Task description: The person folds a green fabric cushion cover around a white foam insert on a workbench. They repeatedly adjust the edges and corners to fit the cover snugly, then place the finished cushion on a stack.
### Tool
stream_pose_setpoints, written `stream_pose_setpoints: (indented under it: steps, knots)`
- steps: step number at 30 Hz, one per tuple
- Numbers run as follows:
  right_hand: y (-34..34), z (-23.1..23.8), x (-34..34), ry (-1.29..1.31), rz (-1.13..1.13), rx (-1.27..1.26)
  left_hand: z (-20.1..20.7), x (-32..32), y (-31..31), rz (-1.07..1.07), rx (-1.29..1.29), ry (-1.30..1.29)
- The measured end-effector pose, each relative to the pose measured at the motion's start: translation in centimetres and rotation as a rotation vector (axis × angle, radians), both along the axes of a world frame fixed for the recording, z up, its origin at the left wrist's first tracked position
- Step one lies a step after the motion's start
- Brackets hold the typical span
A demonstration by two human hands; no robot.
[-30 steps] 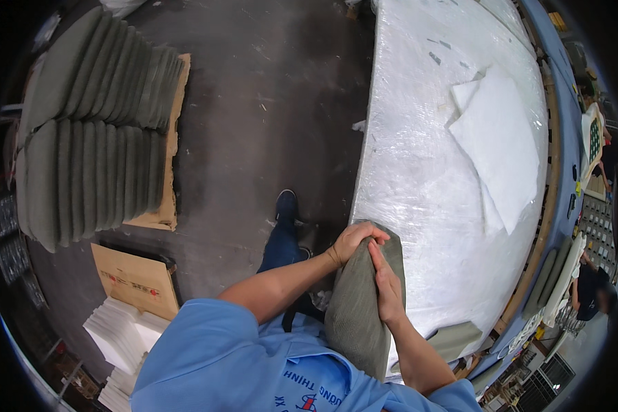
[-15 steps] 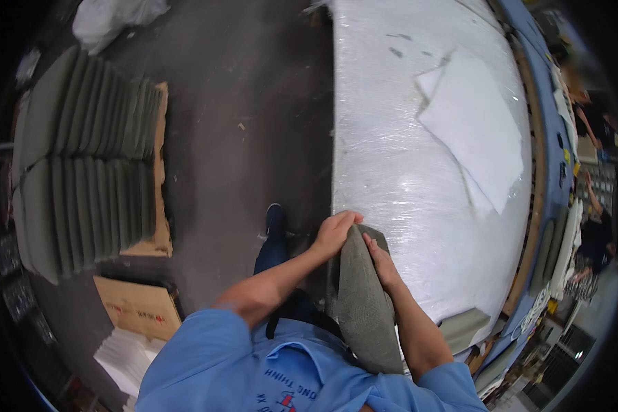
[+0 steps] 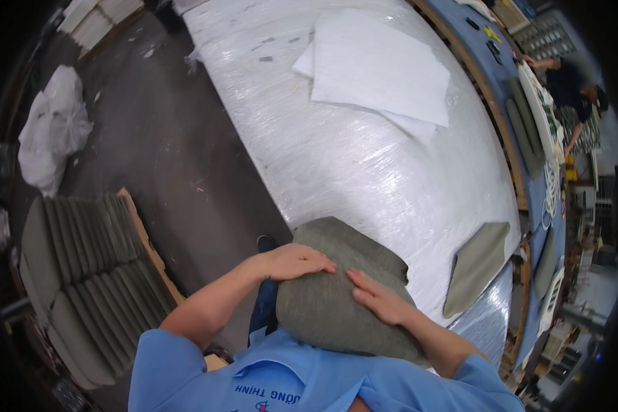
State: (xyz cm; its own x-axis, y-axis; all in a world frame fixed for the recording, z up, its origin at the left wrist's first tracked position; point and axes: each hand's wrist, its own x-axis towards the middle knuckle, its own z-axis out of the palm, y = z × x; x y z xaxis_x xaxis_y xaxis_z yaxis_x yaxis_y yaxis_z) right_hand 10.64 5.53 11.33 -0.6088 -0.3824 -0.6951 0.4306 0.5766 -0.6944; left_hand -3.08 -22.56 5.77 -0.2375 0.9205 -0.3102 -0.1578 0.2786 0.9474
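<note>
A grey-green fabric cushion (image 3: 336,312) lies broad face up in front of my body, partly over the corner of the plastic-wrapped table (image 3: 268,123). My left hand (image 3: 296,262) rests flat on its upper left part, fingers stretched toward the middle. Lying on the cushion's right half is my right hand (image 3: 381,296), its fingers extended and pointing toward the left hand. A small gap separates the fingertips of the two hands. Neither hand grips the cushion. The cushion's underside is hidden.
White padding sheets (image 3: 378,69) and a flat grey-green piece (image 3: 481,268) lie on the table. Left on the floor stand many stacked cushions (image 3: 89,275) beside cardboard (image 3: 151,244) and a plastic bag (image 3: 53,130). Another person (image 3: 573,89) works beyond the blue-covered table (image 3: 470,31).
The cushion has turned from standing on edge between my hands to lying broad side up. Both hands now lie on its face. My view has swung toward the right.
</note>
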Motion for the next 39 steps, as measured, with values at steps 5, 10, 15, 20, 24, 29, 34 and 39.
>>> stream_pose_setpoints:
  steps: [5, 10, 15, 20, 24, 29, 34, 39]
  knots:
    - [1.7, -11.7, -2.1, 0.34, -0.23, 0.666, -6.6, -2.3, 5.7, -0.347, -0.3, 0.302]
    - [1.2, -14.4, -4.6, 0.257, -0.205, 0.839, -10.2, -2.2, 8.1, -0.477, -0.411, 0.473]
    - [2.8, -16.1, -3.7, 0.405, -0.148, 0.855, -9.4, -2.4, 10.2, -0.276, -0.401, 0.555]
    - [3.6, -16.1, -2.9, 0.347, -0.473, 0.566, -10.1, -1.0, 11.2, 0.028, -0.226, 1.139]
    - [3.6, -15.5, -2.5, 0.242, -0.447, 0.585, -12.7, -1.9, 12.3, -0.104, -0.101, 1.075]
    - [5.6, -15.6, -2.1, 0.068, -0.154, 0.773, -13.9, -1.0, 12.8, -0.004, 0.006, 0.909]
    - [4.2, -18.1, -0.7, 0.274, -0.343, 0.862, -13.2, -0.4, 15.0, -0.032, -0.326, 0.753]
    - [4.3, -19.0, -0.8, 0.305, -0.543, 0.797, -14.0, 1.3, 17.1, -0.097, -0.531, 0.856]
